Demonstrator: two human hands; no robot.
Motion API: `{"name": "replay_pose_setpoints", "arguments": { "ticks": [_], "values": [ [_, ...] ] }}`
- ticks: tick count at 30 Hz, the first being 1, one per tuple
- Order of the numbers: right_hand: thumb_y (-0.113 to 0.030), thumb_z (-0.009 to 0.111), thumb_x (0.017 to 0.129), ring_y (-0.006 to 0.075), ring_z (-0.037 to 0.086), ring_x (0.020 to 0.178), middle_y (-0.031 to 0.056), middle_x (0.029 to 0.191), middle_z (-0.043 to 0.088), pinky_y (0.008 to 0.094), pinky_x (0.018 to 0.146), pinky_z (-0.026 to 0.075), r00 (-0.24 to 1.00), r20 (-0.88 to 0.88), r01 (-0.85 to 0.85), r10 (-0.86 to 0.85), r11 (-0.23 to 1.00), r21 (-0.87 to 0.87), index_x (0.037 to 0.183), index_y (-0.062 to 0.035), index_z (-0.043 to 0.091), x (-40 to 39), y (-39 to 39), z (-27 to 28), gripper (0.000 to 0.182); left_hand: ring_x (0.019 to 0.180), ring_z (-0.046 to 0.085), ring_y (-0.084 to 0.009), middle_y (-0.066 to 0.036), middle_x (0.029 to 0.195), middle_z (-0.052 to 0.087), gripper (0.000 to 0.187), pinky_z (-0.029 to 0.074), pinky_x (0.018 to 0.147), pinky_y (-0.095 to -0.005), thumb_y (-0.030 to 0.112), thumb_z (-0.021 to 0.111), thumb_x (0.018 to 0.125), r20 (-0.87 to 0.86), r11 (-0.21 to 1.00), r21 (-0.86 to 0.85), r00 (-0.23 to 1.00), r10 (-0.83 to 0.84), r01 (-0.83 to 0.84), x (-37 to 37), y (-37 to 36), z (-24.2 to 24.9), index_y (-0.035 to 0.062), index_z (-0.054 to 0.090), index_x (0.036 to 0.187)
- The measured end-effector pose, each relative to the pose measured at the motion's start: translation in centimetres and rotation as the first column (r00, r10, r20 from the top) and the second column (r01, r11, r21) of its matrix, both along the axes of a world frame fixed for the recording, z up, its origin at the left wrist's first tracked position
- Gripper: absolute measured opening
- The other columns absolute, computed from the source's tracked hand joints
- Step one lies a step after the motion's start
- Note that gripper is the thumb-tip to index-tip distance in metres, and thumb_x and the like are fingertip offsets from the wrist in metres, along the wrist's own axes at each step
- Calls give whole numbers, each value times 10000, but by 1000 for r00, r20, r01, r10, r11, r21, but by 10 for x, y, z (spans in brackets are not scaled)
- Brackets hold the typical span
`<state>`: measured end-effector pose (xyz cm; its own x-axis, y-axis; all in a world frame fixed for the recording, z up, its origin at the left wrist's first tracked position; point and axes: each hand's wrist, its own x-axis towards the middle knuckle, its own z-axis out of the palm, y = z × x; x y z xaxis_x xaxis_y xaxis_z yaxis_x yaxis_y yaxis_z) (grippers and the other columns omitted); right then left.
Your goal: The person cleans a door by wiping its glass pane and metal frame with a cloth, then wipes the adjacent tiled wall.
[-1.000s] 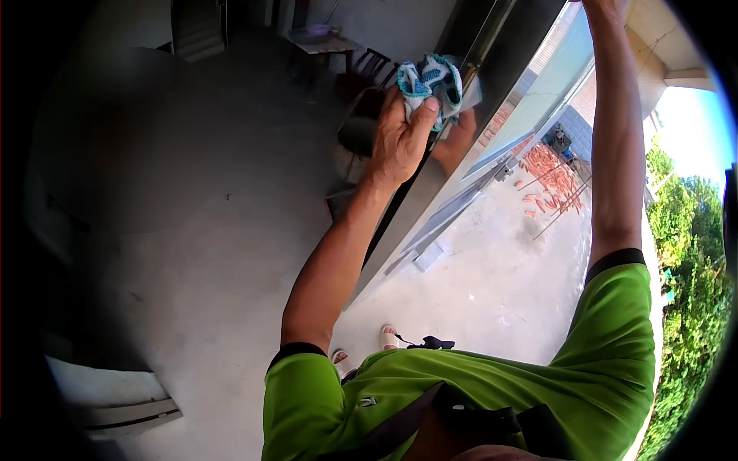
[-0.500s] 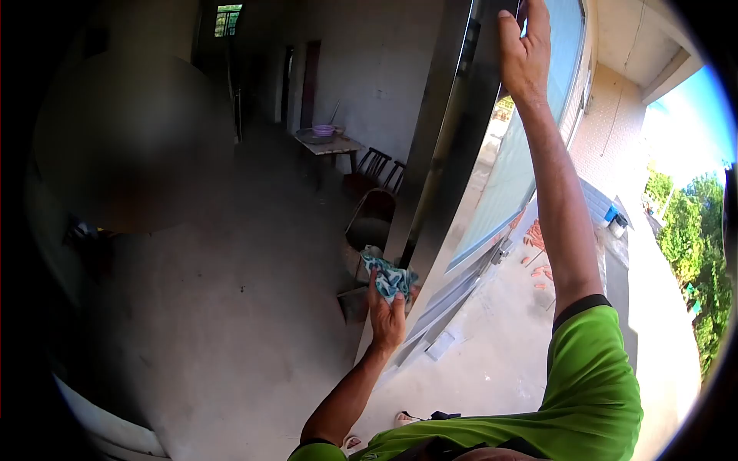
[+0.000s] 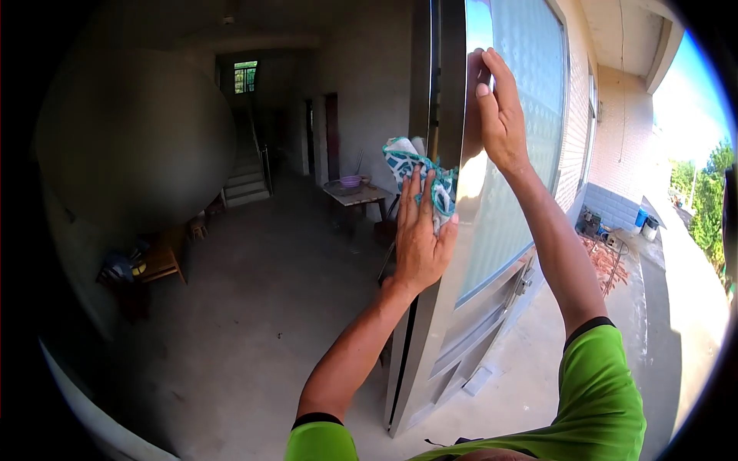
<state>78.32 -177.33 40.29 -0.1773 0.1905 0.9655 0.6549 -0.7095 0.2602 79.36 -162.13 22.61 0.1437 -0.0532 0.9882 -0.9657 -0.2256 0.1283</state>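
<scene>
My left hand [image 3: 421, 244] presses a white, teal and blue patterned cloth [image 3: 430, 175] against the narrow metal edge of a door [image 3: 453, 338]. Its fingers lie over the cloth, which is bunched and wraps around the edge. Higher up, my right hand [image 3: 503, 123] rests on the shiny steel face of the door, its fingers stretched upward and holding nothing. The door stands upright and has a frosted glass panel [image 3: 519, 146] with steel bars below. Part of the cloth is hidden under my left fingers.
Left of the door is a dim room with a small table [image 3: 357, 194] bearing a purple basin [image 3: 350, 181], a staircase [image 3: 246, 184] and a wooden bench [image 3: 163, 261]. Outside at right are a brick pile [image 3: 605, 265] and buckets [image 3: 649, 228] by a wall.
My left hand has moved up the door edge with the cloth. My right hand appears lower in view, still against the door. The camera view has shifted, showing more staircase and bench.
</scene>
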Motion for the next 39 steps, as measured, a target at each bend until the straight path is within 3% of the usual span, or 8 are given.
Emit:
{"name": "replay_pose_setpoints", "arguments": {
  "ticks": [13, 15, 20, 28, 35, 36, 38, 39],
  "values": [
    [-220, 429, 995, 422, 223, 1467, 238, 1579, 250, 477, 1197, 183, 892, -377, 299, -251, 952, 71, 1519, 17, 278, 12, -61, -242, 594, 1298, 462, -452, -320, 1416, 439, 704, 384, 1081, -451, 362, 604, 904, 280, 996, 41, 956, -88, 79, 16, 0, 259, -82, 409, 1415],
    [-228, 423, 998, 424, 212, 1470, 235, 1583, 245, 483, 1198, 176, 896, -374, 293, -240, 952, 91, 1520, 21, 275, 18, -61, -250, 597, 996, 637, -226, -108, 1047, 679, 404, 464, 914, -362, 345, 631, 927, 253, 983, 20, 950, -183, 183, 6, 1, 299, 1, 617, 1139],
    [-259, 393, 1006, 423, 193, 1477, 229, 1590, 239, 494, 1200, 158, 897, -379, 294, -227, 947, 127, 1519, 25, 280, 28, -63, -257, 597, 827, 567, -126, -13, 911, 630, 280, 450, 746, -307, 254, 565, 940, 22, 866, -94, 871, -491, 491, 8, -10, 356, 78, 645, 1142],
    [-347, 331, 1016, 433, 203, 1470, 221, 1591, 244, 514, 1196, 149, 920, -303, 305, -250, 940, 152, 1517, 23, 285, 35, -60, -258, 624, 696, 573, -98, 25, 823, 612, 136, 449, 635, -250, 206, 581, 960, -183, 627, -104, 605, -775, 772, 26, 6, 304, 90, 643, 994],
    [-346, 323, 1022, 433, 189, 1473, 222, 1594, 230, 504, 1200, 146, 921, -310, 295, -238, 943, 153, 1525, 13, 268, 35, -58, -258, 620, 774, 624, -133, -18, 859, 648, 175, 507, 701, -296, 225, 609, 960, -308, 649, -177, 584, -751, 740, 11, 22, 206, 68, 648, 1026],
    [-342, 324, 1022, 433, 190, 1473, 225, 1591, 233, 504, 1201, 146, 929, -292, 281, -227, 946, 159, 1525, 13, 269, 36, -57, -257, 618, 960, 624, -146, -36, 1035, 677, 294, 462, 867, -321, 274, 632, 948, -346, 650, -157, 575, -741, 744, 18, 29, 189, 31, 636, 1112],
    [-333, 328, 1022, 432, 196, 1470, 229, 1586, 242, 503, 1201, 147, 924, -307, 287, -229, 944, 163, 1523, 14, 273, 35, -56, -257, 613, 951, 620, -165, -69, 1079, 662, 385, 478, 850, -315, 284, 647, 921, -352, 680, -167, 602, -717, 713, 6, 29, 152, -14, 627, 1164],
    [-330, 330, 1022, 431, 201, 1468, 229, 1584, 246, 501, 1201, 148, 930, -288, 284, -230, 945, 164, 1522, 16, 275, 35, -55, -256, 611, 859, 549, -50, 34, 948, 636, 266, 446, 770, -242, 266, 655, 929, -369, 665, -217, 571, -734, 715, -1, 30, 134, 31, 669, 1053]
  ]
}}
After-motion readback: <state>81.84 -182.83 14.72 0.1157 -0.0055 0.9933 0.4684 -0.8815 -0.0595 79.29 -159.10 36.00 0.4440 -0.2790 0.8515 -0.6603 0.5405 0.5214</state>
